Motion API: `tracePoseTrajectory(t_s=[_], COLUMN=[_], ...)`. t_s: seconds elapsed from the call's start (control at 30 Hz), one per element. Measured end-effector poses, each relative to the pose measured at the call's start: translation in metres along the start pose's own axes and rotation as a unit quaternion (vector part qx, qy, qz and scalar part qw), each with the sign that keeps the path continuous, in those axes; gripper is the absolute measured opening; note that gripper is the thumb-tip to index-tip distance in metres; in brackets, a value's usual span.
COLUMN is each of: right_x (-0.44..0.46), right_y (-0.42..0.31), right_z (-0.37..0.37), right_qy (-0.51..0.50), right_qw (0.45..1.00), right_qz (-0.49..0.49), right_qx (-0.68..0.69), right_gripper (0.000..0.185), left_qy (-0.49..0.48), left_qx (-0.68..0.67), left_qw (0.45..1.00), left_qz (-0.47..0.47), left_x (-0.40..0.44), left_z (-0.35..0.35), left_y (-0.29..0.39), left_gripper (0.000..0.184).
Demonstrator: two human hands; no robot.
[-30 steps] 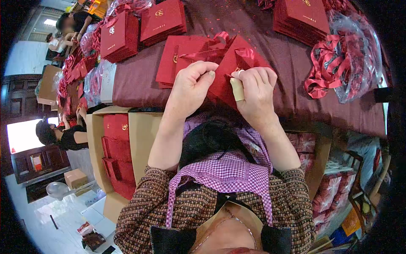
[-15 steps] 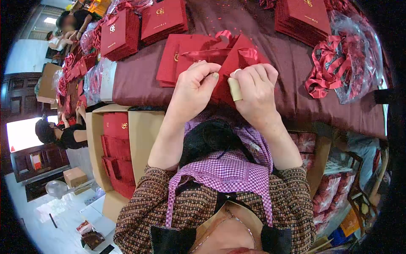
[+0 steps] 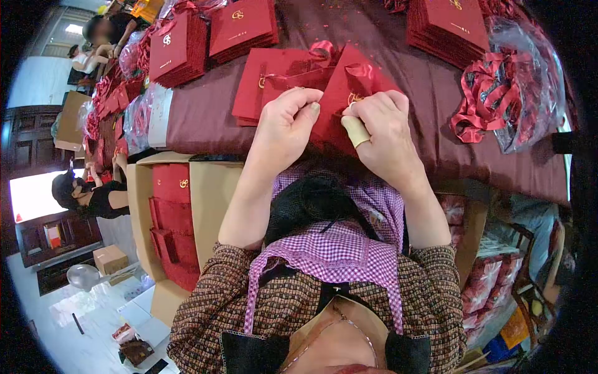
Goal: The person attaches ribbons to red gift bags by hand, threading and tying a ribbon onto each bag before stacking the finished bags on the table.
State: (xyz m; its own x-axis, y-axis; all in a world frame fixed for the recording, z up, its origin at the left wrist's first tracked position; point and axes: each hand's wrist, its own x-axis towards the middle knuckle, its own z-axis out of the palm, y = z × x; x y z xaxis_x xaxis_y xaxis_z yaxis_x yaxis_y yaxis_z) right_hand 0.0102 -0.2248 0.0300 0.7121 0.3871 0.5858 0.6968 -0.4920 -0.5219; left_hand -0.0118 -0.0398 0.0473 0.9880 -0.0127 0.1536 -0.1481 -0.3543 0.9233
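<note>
A red gift bag (image 3: 337, 93) with a gold logo and a satin ribbon (image 3: 361, 71) stands tilted at the table's near edge, between my hands. My left hand (image 3: 289, 121) is closed, thumb and forefinger pinched at the bag's left edge. On the bag's other side, my right hand (image 3: 383, 128) is closed in a pinch near the logo, with a pale yellow cover (image 3: 355, 131) on its thumb. What lies between the fingertips is mostly hidden. Behind my left hand, more flat red bags (image 3: 251, 87) lie on the dark red tablecloth (image 3: 205, 118).
Stacks of red bags (image 3: 243, 28) stand at the back left, another stack (image 3: 445, 31) at the back right. Loose red ribbons (image 3: 483, 93) lie in clear plastic at right. An open carton (image 3: 215, 206) holding red bags stands below left. Other people work along the left.
My right hand has turned slightly and shifted down along the bag, so the gold logo now shows beside its fingers. My left hand stays nearly in place.
</note>
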Motion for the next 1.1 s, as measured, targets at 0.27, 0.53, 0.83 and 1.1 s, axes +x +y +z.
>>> tracePoseTrajectory(t_s=[0.27,0.53,0.83,1.1], right_x=[-0.002,-0.001,0.004,0.011], right_y=[-0.004,-0.003,-0.008,-0.021], right_z=[0.004,0.009,0.007,0.002], right_qy=[0.025,0.041,0.027,-0.005], right_qw=[1.0,0.999,1.0,0.986], right_qz=[0.004,0.005,0.0,-0.076], right_qx=[0.008,0.012,0.004,-0.147], right_gripper=[0.008,0.008,0.009,0.012], left_qy=[-0.012,-0.017,-0.004,-0.02], left_qx=[0.016,0.017,0.036,0.111], left_qw=[1.0,1.0,0.998,0.99], left_qz=[-0.003,0.013,0.046,0.086], left_x=[0.001,0.0,-0.003,-0.008], left_z=[0.0,-0.001,0.001,0.01], left_y=[0.003,0.003,0.01,0.008], left_gripper=[0.018,0.018,0.015,0.015])
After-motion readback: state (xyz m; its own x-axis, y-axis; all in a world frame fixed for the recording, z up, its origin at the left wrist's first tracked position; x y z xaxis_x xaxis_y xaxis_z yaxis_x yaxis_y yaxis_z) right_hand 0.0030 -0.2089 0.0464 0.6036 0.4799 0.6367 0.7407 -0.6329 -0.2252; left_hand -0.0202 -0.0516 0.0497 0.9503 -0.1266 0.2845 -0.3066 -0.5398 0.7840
